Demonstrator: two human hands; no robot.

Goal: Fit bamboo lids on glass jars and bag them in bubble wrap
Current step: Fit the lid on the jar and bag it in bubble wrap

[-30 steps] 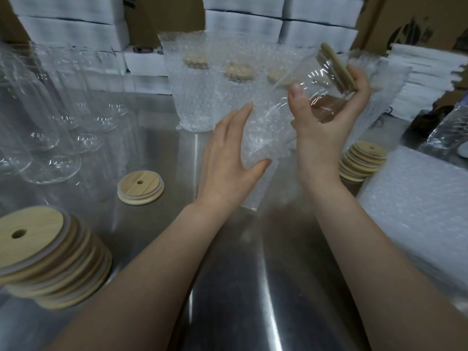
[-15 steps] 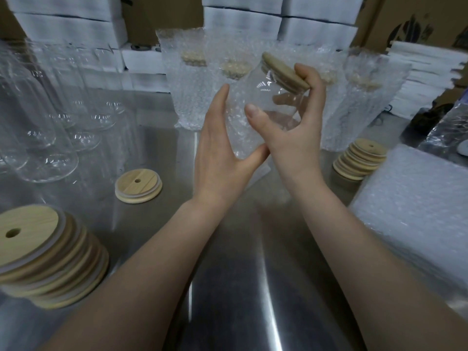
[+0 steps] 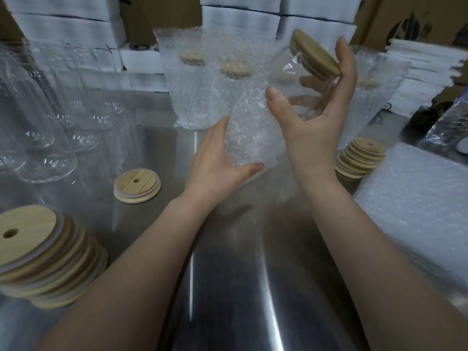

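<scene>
Holding lidded jar [image 3: 291, 72], base in bag [image 3: 250, 138]

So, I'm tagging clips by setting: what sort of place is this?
Probably a packing bench in a warehouse: stacked white cartons behind, rows of empty glass jars and piles of bamboo lids on a steel table.

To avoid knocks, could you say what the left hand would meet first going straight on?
Besides the bag it holds, likely the wrapped jars beyond the left hand; depth is unclear.

White boxes [image 3: 63, 29] stand stacked behind the steel table [image 3: 240, 287], brown cartons [image 3: 405, 19] at far right.
</scene>
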